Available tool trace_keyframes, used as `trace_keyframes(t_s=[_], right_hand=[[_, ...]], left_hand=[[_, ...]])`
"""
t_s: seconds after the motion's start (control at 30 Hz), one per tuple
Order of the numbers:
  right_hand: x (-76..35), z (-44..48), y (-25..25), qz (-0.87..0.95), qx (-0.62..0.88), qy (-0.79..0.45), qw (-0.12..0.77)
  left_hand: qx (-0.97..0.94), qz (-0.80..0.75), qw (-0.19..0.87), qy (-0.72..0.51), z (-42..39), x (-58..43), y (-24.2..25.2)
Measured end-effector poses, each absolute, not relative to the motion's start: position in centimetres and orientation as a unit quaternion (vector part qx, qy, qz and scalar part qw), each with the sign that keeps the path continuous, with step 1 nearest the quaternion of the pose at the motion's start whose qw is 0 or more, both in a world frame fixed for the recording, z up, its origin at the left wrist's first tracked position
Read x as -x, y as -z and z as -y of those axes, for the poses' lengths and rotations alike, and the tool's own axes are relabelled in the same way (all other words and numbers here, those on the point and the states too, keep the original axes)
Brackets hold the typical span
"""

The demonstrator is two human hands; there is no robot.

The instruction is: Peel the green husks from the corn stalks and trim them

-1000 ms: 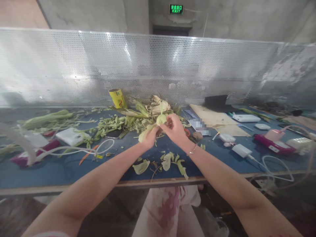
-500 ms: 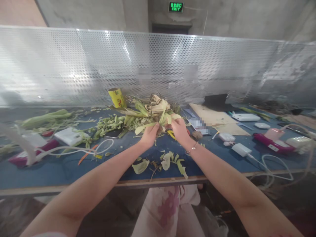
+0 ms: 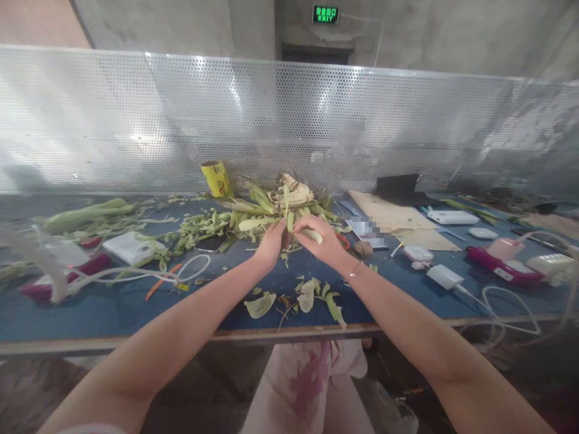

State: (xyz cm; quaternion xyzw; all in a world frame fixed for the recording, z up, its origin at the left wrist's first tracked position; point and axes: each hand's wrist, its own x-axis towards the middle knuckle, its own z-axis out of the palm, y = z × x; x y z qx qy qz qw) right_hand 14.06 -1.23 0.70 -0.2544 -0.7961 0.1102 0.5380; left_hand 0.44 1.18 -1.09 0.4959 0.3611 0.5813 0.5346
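left hand (image 3: 270,242) has its fingers closed on a pale green, leafy plant piece (image 3: 288,212): narrow strip standing up, and a broad pale leaf (image 3: 251,225) poking out left, can't tell if it's attached. right hand (image 3: 324,239) is curled, fingertips pinched just beside the left's, with a short, pale green, curved slip (image 3: 312,234) caught against its fingers. the plant piece sits over the middle of the blue-topped, wooden-edged bench (image 3: 226,316), near side of a tangled straw-and-green leaf heap (image 3: 296,194).

risks, my read: the upright strip looks thin and soft, so a sideways tug could tear it short. if the right fingers slacken, the slip falls among scraps of the same colour and gets lost. left forearm swinging wide could snag the looped white cable (image 3: 199,259). stray bits could litter the dark, flat, phone-like slab (image 3: 212,243).

counts: bare hands 2. yellow printed tube (image 3: 216,179) 1, tilted. magenta plastic power strips (image 3: 484,263) 2, one at each side. orange flat strip (image 3: 163,282) 1. brown rounded lump (image 3: 363,249) 1. green lit exit sign (image 3: 325,14) 1. larger pale leaf scraps (image 3: 261,306) by the front edge 3. crumbs and heap: too mixed to count.
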Motion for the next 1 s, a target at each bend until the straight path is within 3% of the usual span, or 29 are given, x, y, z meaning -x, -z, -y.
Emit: trace_keyframes(t_s=[0.2,0.3,0.63,0.73,0.87,1.0], right_hand=[[-14.3,1.0,-0.2,0.863,0.197,-0.029,0.464],[-14.4,1.2,-0.2,0.884,0.191,-0.022,0.426],[-14.4,1.3,-0.1,0.871,0.242,-0.052,0.425],[-14.2,0.9,0.1,0.835,0.280,-0.136,0.454],[-14.0,-0.4,0.4,0.720,0.319,-0.347,0.508],[-14.1,-1.1,0.5,0.649,0.351,-0.454,0.499]], left_hand=[[-0.419,-0.339,0.617,-0.574,-0.1,-0.8,-0.2],[-0.428,-0.352,0.598,-0.579,0.1,-0.7,-0.3],[-0.492,-0.322,0.573,-0.570,-0.6,-0.4,0.6],[-0.516,-0.332,0.572,-0.545,-0.5,-0.4,0.6],[-0.544,-0.332,0.564,-0.526,-0.4,-0.5,0.6],[-0.550,-0.333,0.551,-0.532,-0.7,-0.4,0.8]])
